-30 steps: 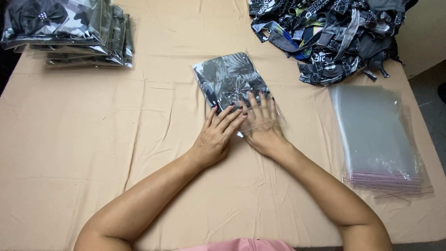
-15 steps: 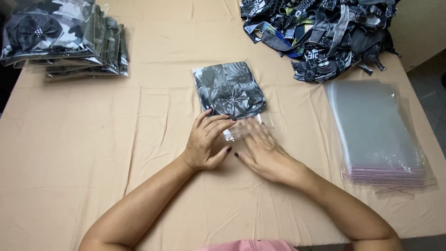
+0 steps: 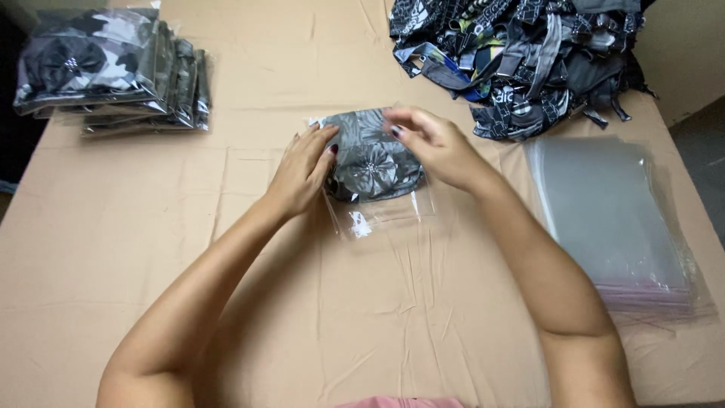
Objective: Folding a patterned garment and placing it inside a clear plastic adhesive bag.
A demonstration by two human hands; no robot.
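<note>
A clear plastic bag (image 3: pixel 377 215) holding a folded grey floral garment (image 3: pixel 374 162) lies in the middle of the table. My left hand (image 3: pixel 306 166) grips the bag's left edge beside the garment. My right hand (image 3: pixel 430 143) pinches the bag's upper right part over the garment, fingers curled. The bag's near end is empty and lies flat on the cloth.
A stack of packed garments (image 3: pixel 113 72) sits at the far left. A heap of loose dark patterned garments (image 3: pixel 521 60) lies at the far right. A pile of empty clear bags (image 3: pixel 612 219) lies on the right. A beige cloth (image 3: pixel 151 227) covers the table.
Both hands left the bag's near end, where they pressed flat, and moved up to grip the bag at its sides by the garment.
</note>
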